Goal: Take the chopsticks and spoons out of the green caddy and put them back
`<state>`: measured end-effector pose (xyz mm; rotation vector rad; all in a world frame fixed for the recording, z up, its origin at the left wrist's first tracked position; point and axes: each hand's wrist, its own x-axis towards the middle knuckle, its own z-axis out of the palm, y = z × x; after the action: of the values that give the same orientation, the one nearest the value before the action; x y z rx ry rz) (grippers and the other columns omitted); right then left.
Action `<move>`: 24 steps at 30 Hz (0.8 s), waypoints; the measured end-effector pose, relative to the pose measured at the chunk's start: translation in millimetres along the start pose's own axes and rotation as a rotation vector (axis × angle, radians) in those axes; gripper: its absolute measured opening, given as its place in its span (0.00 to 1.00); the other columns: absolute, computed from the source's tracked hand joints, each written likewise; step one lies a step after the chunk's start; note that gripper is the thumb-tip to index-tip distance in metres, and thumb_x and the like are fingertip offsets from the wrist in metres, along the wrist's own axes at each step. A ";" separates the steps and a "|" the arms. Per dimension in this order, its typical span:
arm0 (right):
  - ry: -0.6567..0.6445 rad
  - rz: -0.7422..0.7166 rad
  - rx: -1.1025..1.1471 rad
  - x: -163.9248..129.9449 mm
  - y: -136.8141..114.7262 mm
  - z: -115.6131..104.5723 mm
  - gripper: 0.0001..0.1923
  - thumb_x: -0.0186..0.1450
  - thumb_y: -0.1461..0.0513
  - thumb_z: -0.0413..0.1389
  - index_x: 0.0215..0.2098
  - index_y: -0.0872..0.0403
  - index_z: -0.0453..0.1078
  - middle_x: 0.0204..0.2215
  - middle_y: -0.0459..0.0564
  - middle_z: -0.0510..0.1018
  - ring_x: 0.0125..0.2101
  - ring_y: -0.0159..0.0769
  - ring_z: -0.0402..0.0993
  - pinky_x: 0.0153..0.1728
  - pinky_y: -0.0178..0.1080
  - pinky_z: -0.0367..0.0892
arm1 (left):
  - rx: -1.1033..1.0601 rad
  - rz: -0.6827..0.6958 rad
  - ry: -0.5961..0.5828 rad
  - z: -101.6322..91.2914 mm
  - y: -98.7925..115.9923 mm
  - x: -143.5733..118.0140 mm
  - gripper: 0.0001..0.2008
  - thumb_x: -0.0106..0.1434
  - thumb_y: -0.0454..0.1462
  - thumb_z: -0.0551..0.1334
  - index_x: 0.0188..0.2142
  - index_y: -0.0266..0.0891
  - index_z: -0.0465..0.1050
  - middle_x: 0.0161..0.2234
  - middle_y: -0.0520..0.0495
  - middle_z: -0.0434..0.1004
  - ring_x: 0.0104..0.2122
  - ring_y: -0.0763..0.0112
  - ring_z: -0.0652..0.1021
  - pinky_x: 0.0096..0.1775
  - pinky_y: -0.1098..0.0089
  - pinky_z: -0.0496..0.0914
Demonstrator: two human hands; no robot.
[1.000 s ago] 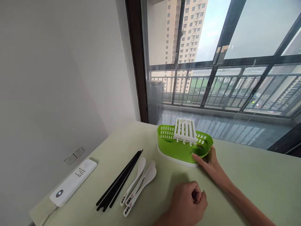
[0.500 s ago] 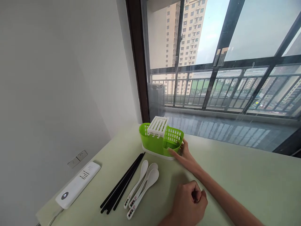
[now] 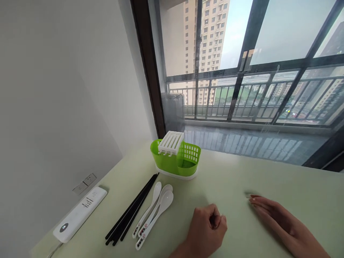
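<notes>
Green plastic makes up the slotted caddy, which stands on a white drip base toward the far side of the table, close to the window, with a white ribbed insert perched on its left half. You would likely find it light and stiff, with thin perforated walls that may flex a little under a squeeze; its rim or the solid lower wall looks like the surest place to take it, and the white insert seems only loosely seated, so lifting by that is probably unwise.

Your left hand rests near the table's near edge, curled into a loose fist, fingers folded in on the palm with nothing visibly in them. Your right hand lies flat, fingers stretched out together and palm down on the pale green tabletop, holding nothing. Both are well apart from the caddy.

Left of your left hand lie three white spoons, smooth and glossy like ceramic or melamine, bowls pointing away from you; they would probably be hard, a bit slippery and chip-prone, best taken by the handle. Just beside them runs a bundle of thin black chopsticks, rigid, slender and apt to roll. Farther left, a white power strip sits at the table's edge below a wall socket.
</notes>
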<state>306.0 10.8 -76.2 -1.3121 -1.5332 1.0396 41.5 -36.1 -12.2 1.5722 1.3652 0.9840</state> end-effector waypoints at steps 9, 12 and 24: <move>0.051 -0.017 -0.075 -6.2 -8.4 2.0 0.21 0.64 0.45 0.60 0.46 0.49 0.76 0.45 0.54 0.84 0.43 0.42 0.83 0.43 0.32 0.77 | 0.066 -0.030 -0.004 -5.9 1.5 2.6 0.20 0.66 0.39 0.60 0.23 0.43 0.51 0.18 0.60 0.49 0.20 0.78 0.54 0.24 0.72 0.51; 0.051 -0.024 -0.060 -6.3 -16.9 2.8 0.19 0.66 0.45 0.58 0.44 0.49 0.76 0.40 0.52 0.85 0.39 0.39 0.83 0.41 0.31 0.77 | 0.083 -0.043 -0.018 -7.5 2.7 3.3 0.20 0.66 0.41 0.60 0.23 0.43 0.51 0.18 0.60 0.49 0.20 0.78 0.54 0.24 0.72 0.52; 0.078 -0.014 -0.014 -6.9 -17.7 8.3 0.18 0.67 0.45 0.57 0.44 0.48 0.74 0.37 0.51 0.83 0.38 0.40 0.81 0.39 0.34 0.76 | 0.128 -0.042 -0.035 -10.8 6.1 5.6 0.21 0.66 0.43 0.59 0.22 0.43 0.50 0.18 0.60 0.49 0.20 0.78 0.54 0.25 0.72 0.51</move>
<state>293.6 1.5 -62.4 -1.3341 -1.4912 0.9597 34.3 -30.1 -2.3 1.6405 1.4553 0.8541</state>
